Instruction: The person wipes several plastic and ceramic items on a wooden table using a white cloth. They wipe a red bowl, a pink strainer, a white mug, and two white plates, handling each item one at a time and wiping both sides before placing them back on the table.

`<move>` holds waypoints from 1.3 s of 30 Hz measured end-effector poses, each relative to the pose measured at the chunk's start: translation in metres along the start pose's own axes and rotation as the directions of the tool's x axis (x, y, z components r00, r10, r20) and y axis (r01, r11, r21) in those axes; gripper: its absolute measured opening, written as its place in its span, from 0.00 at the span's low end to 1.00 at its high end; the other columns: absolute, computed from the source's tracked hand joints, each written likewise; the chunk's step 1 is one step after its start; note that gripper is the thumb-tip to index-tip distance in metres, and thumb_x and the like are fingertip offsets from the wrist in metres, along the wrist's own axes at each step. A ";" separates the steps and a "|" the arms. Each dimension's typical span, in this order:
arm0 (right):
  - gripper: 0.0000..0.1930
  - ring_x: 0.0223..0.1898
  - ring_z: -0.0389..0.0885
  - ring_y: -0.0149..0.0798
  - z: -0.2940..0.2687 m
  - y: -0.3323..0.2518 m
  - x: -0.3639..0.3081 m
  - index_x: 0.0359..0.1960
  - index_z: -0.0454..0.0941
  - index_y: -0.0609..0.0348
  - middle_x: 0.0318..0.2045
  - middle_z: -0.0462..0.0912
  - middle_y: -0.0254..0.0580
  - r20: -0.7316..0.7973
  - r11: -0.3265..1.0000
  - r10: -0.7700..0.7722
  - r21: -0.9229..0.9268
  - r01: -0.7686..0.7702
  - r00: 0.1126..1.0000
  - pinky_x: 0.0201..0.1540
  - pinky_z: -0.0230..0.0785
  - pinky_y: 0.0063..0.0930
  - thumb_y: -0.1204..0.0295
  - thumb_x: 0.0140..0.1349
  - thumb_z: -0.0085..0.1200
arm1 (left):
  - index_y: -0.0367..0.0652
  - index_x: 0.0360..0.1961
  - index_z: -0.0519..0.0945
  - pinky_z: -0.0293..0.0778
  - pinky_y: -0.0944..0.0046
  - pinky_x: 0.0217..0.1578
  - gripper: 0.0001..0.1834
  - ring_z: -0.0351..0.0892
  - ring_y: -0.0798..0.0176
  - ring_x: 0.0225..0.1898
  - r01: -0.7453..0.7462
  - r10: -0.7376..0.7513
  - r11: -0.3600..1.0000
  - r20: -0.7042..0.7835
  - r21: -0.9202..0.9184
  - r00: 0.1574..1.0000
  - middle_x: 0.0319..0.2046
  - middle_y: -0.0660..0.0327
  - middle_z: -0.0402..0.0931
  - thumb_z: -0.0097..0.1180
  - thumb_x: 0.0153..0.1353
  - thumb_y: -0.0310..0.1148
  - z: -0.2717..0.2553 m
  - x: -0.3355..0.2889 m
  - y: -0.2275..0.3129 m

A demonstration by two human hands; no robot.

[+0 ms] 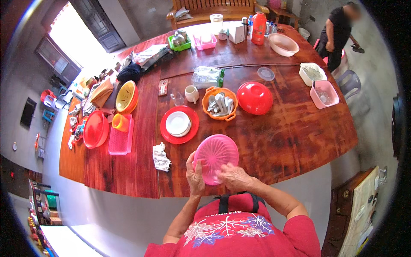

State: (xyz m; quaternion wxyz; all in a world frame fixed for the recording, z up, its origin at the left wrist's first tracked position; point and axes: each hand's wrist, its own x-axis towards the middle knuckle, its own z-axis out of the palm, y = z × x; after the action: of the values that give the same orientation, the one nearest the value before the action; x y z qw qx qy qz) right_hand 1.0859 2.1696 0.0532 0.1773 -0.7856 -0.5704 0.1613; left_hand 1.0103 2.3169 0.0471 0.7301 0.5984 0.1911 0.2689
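A round pink plastic basket (218,154) with a radiating pattern is tilted up at the table's near edge. My left hand (195,177) grips its left rim, thumb and fingers around it. Against the lower right of its face is my right hand (234,176), fingers curled; whatever they hold, if anything, I cannot make out. A crumpled white cloth (161,157) lies left of the basket. Beyond it, a red plate (191,132) bears stacked white plates (177,123). Farther off, an orange colander (208,112) full of white spoons stands beside a red domed lid (255,98).
On the left are a red basin (95,129), a pink tray (121,145) and a yellow basket (126,97). A white mug (191,93) stands mid-table. Two tubs, white (306,77) and pink (317,100), sit at the right edge. Another person (337,36) stands beyond.
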 end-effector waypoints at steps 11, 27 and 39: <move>0.13 0.41 0.75 0.47 -0.024 0.019 0.038 0.43 0.74 0.62 0.37 0.75 0.50 -0.512 0.747 0.593 0.639 -0.185 0.622 0.43 0.68 0.37 0.76 0.54 0.52 | 0.40 0.61 0.61 0.65 0.66 0.54 0.26 0.69 0.67 0.51 0.280 -0.283 0.930 0.019 -0.237 0.959 0.52 0.60 0.68 0.39 0.68 0.46 0.006 -0.015 -0.037; 0.11 0.39 0.76 0.49 -0.066 0.050 -0.007 0.38 0.74 0.54 0.35 0.74 0.47 -0.090 0.973 0.133 0.199 -0.113 0.987 0.35 0.72 0.41 0.66 0.53 0.53 | 0.41 0.59 0.64 0.78 0.63 0.35 0.22 0.75 0.67 0.37 0.242 -0.239 0.970 -0.214 -0.014 0.947 0.38 0.60 0.74 0.42 0.67 0.40 0.002 0.026 -0.040; 0.11 0.31 0.74 0.41 -0.038 0.105 -0.005 0.36 0.77 0.51 0.35 0.76 0.37 -0.470 0.990 -0.029 0.107 0.089 0.882 0.31 0.72 0.33 0.67 0.51 0.58 | 0.51 0.59 0.61 0.81 0.52 0.29 0.37 0.78 0.54 0.40 0.651 -0.698 0.674 -0.014 -0.348 0.716 0.47 0.51 0.71 0.39 0.57 0.65 0.025 0.060 -0.055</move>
State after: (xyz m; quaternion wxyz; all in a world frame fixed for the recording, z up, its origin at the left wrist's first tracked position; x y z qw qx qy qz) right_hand 1.1899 2.1311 0.0384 0.3635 -0.7708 -0.5231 -0.0025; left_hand 1.0816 2.3271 0.0009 0.8478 0.3377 0.4057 0.0498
